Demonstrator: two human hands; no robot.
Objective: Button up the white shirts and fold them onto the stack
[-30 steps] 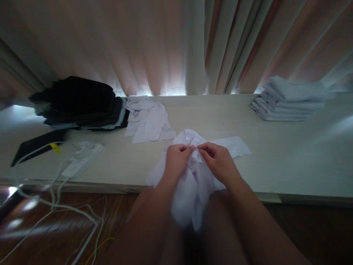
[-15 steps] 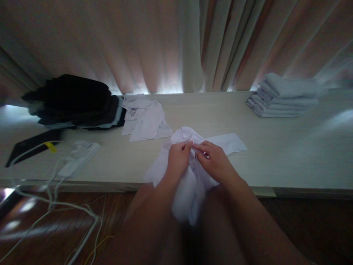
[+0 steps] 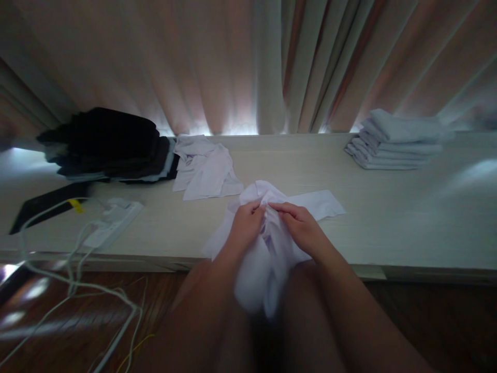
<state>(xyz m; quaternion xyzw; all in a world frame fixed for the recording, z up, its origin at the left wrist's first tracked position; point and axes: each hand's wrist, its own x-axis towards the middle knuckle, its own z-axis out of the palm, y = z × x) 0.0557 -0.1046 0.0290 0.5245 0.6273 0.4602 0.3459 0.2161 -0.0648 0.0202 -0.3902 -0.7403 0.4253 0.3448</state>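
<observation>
A crumpled white garment (image 3: 267, 243) lies across the front edge of the pale table (image 3: 388, 207) and hangs down between my forearms. My left hand (image 3: 245, 226) and my right hand (image 3: 301, 227) both pinch the bunched cloth near its top, fingertips almost touching. One sleeve (image 3: 318, 202) of the garment spreads flat on the table to the right of my right hand.
A second loose white garment (image 3: 205, 168) lies at the back left beside a pile of dark clothes (image 3: 106, 145). A stack of folded light cloths (image 3: 396, 140) stands at the back right. A white power strip (image 3: 112, 220), cables and a black flat object (image 3: 46, 204) lie at left. Curtains hang behind.
My hands have stayed on the garment, fingers shifting slightly along the bunched cloth. The view has drifted a little.
</observation>
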